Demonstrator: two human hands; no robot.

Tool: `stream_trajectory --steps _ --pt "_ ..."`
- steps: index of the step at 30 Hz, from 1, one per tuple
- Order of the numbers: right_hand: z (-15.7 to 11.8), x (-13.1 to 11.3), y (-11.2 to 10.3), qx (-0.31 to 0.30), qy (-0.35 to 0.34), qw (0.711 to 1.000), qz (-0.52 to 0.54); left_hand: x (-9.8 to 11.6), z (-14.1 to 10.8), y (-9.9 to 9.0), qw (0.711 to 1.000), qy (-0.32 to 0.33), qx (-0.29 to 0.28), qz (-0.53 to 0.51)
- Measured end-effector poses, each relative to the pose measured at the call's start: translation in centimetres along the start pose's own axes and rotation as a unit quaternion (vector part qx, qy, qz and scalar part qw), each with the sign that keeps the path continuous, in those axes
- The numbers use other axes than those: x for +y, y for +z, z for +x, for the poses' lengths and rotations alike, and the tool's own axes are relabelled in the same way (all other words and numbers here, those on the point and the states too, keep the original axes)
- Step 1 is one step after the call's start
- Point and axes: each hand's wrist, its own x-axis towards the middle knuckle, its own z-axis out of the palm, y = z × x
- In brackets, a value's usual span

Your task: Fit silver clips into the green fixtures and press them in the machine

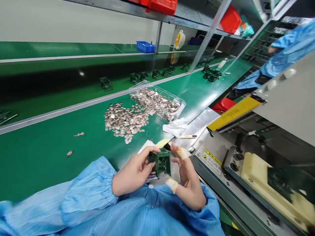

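1 dark green part [164, 161] sits pinched in your left hand [134, 170], right in front of your blue smock [137, 216] | your right hand [189, 178] is spread wide just beside it, tape [171, 185] on 2 digits, can't tell if it's touching | loads of metal pieces [125, 121] heaped on the green bench [36, 157], more in the clear tray [181, 109] alongside
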Motion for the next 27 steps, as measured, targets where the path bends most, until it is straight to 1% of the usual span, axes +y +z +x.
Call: stream_trajectory --steps 2,3,4,5,6,7,8,9,10,11,12,13,14,15,16,17,18,19,20,22,24,25,26,27 --pt "-1.8 -1.1 -2.0 0.012 -0.015 0.999 -0.028 1.9 1.4 0.5 0.992 0.029 -0.113 0.046" --pt "-2.9 -1.7 -3.1 0.031 -0.022 0.999 -0.034 2.9 2.6 1.0 0.983 0.051 -0.17 0.051" --pt "-4.0 -2.2 -4.4 0.063 -0.028 0.997 -0.039 3.8 4.1 1.8 0.972 0.08 -0.217 0.048" --pt "-5.3 -2.6 -5.9 0.113 -0.035 0.992 -0.047 4.6 5.8 3.0 0.961 0.114 -0.247 0.047" --pt "-6.6 -3.1 -7.4 0.187 -0.043 0.98 -0.061 5.4 7.7 4.5 0.951 0.155 -0.261 0.053" --pt "-8.0 -3.5 -9.0 0.28 -0.054 0.955 -0.078 6.1 9.5 6.4 0.942 0.201 -0.259 0.065" --pt "-9.3 -3.9 -10.7 0.381 -0.069 0.917 -0.096 6.7 11.3 8.7 0.934 0.245 -0.247 0.08" --pt "-10.7 -4.2 -12.3 0.476 -0.085 0.868 -0.111 7.3 12.9 11.2 0.926 0.281 -0.235 0.096" --pt "-11.9 -4.5 -13.7 0.548 -0.096 0.822 -0.123 7.8 14.3 13.9 0.92 0.302 -0.226 0.11" --pt "-12.9 -4.7 -15.1 0.597 -0.101 0.785 -0.13 8.3 15.4 16.5 0.917 0.307 -0.224 0.119" --pt "-13.8 -4.9 -16.3 0.622 -0.1 0.765 -0.136 8.7 16.3 19.0 0.918 0.298 -0.229 0.124" --pt "-14.4 -4.9 -17.3 0.629 -0.092 0.759 -0.142 9.0 17.1 21.2 0.921 0.283 -0.236 0.127" --pt "-14.8 -4.9 -18.3 0.625 -0.078 0.762 -0.15 9.2 17.6 23.0 0.924 0.266 -0.243 0.127" --pt "-14.9 -4.8 -19.2 0.613 -0.066 0.771 -0.159 9.3 17.9 24.2 0.926 0.253 -0.249 0.124" --pt "-14.8 -4.8 -20.0 0.597 -0.058 0.781 -0.17 9.4 18.1 24.9 0.929 0.247 -0.25 0.116" --pt "-14.5 -4.7 -20.8 0.579 -0.052 0.792 -0.184 9.4 18.0 24.9 0.933 0.244 -0.245 0.102" --pt "-14.0 -4.7 -21.5 0.558 -0.047 0.804 -0.201 9.3 17.6 24.3 0.939 0.241 -0.233 0.08" --pt "-13.4 -4.7 -22.2 0.535 -0.042 0.815 -0.22 9.1 17.0 23.1 0.946 0.234 -0.217 0.055" --pt "-12.7 -4.9 -22.8 0.504 -0.033 0.829 -0.238 8.9 16.2 21.5 0.953 0.223 -0.201 0.029" --pt "-11.1 -5.3 -23.8 0.42 -0.002 0.864 -0.277 8.0 13.9 17.4 0.964 0.188 -0.186 0.001" --pt "-9.6 -5.7 -24.3 0.331 0.026 0.889 -0.314 6.6 11.2 13.3 0.97 0.144 -0.193 0.014" --pt "-9.0 -5.9 -24.4 0.298 0.032 0.895 -0.329 5.6 9.9 11.5 0.976 0.114 -0.183 0.021" --pt "-8.5 -5.9 -24.3 0.279 0.031 0.897 -0.342 4.4 8.7 10.1 0.983 0.082 -0.165 0.025" --pt "-8.2 -5.9 -24.2 0.272 0.026 0.895 -0.353 3.2 7.8 9.1 0.988 0.049 -0.148 0.023"
